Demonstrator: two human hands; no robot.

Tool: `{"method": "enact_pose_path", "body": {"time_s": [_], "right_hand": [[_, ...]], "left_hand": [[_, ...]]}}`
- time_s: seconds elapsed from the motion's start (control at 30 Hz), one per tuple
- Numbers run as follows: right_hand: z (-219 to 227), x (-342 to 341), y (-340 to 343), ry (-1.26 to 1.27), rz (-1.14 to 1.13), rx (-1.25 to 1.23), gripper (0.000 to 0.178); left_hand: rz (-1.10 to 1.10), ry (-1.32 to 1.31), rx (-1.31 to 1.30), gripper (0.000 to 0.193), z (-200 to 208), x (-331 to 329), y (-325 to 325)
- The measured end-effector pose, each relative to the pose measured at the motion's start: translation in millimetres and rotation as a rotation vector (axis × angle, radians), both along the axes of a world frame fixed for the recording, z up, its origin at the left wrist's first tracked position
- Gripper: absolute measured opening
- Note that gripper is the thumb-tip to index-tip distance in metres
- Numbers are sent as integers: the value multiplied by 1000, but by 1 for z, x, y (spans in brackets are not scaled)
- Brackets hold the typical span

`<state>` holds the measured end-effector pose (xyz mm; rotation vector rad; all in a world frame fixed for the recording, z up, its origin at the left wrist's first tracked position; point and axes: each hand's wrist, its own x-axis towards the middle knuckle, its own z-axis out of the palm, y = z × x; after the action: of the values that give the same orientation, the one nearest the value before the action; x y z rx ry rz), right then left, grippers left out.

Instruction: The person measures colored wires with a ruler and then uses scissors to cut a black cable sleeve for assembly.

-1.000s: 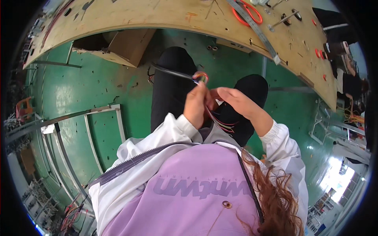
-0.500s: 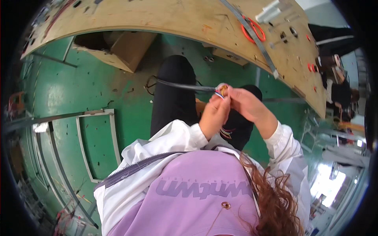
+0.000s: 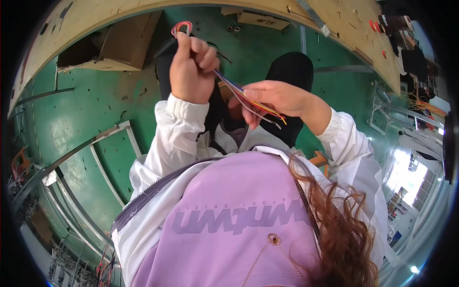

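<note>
My left hand (image 3: 193, 69) is raised over my left leg, its fingers closed around a bundle of thin coloured wires. A red and pink loop of the wires sticks out above the thumb. From below that fist the wires (image 3: 258, 104), in blue, red, yellow and whitish colours, run down to the right, with loose ends fanned out. My right hand (image 3: 287, 100) closes loosely on them, thumb and fingers on either side near the free ends. A thin black strand (image 3: 224, 58) shows beside the left fist; where it leads is hidden.
Ahead curves the edge of a wooden workbench (image 3: 110, 14), with a metal strip (image 3: 315, 19) at its rim. An open cardboard box (image 3: 114, 45) sits beneath it. Metal frames (image 3: 107, 177) stand at left on the green floor (image 3: 112, 107). Another person (image 3: 413, 62) is at far right.
My hands were together over the right leg, holding a dark cable's end. The left hand has moved up and left with the wires; the right hand is now lower along them. The view has shifted.
</note>
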<state>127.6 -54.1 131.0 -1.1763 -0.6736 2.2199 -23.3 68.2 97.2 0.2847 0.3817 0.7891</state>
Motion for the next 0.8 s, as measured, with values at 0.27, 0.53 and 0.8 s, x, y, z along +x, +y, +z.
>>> {"method": "enact_pose_path", "body": {"time_s": [0.27, 0.53, 0.8], "right_hand": [[-9, -9, 0, 168, -80, -72, 37], [-13, -4, -5, 204, -12, -4, 36], [-7, 1, -11, 169, 22, -15, 34]], "left_hand": [[23, -105, -120, 36, -12, -14, 28], [14, -146, -141, 37, -17, -21, 39], [5, -166, -168, 38, -18, -23, 44]]}}
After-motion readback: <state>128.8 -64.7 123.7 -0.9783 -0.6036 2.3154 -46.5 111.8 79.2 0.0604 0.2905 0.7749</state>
